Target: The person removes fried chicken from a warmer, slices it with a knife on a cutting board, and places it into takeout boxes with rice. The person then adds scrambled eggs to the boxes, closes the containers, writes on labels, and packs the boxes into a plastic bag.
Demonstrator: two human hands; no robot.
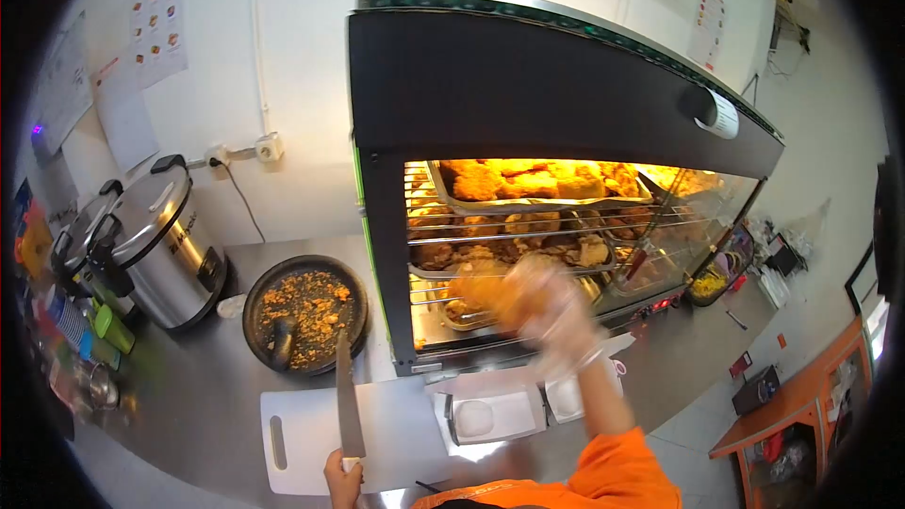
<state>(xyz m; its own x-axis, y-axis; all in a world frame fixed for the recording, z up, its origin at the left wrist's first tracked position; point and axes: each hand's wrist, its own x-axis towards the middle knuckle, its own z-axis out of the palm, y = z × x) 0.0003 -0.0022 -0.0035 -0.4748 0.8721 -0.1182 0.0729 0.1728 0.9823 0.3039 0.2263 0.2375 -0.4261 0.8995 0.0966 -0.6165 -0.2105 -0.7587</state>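
beyond the knife [350, 410] a seemingly steel counter [203, 377] meets the wall [316, 75]

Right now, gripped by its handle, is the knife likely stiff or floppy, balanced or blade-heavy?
The knife is probably stiff: its broad metal blade looks straight. It may feel blade-heavy, since the left hand holds it at the handle, with most of its length beyond. Laid on the cutting board, its flat blade would likely slide rather than roll.
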